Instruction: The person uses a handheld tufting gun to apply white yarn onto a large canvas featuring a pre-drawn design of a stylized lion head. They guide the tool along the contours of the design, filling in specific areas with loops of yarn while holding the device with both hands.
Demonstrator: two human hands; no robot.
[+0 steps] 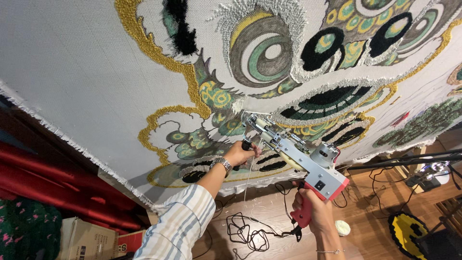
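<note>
Person has a tufting gun (298, 156) up against a stretched backing cloth (72, 72), needle end touching the fabric near the lower middle of a large tufted lion-face design (288, 58) in gold, green, black and white. Right hand (313, 209) is wrapped tight around the red pistol grip at the rear. Left hand (239, 153) is closed round the black front handle beside the needle, wristwatch (223, 164) and striped sleeve (180, 221) behind it. White yarn (250, 168) hangs from the gun's front end down toward the floor. Gun looks rigid and fairly heavy, metal frame with motor (326, 154) near the back, so probably tail-heavy; two-handed hold at grip plus front handle seems the right way to take it, well off the needle. Cloth is soft but pulled taut, frayed at the edge; likely gives a little under pressure. Black cable (250, 233) lies looped on the wood floor (370, 192) below. Red fabric rolls (57, 183) at left.
</note>
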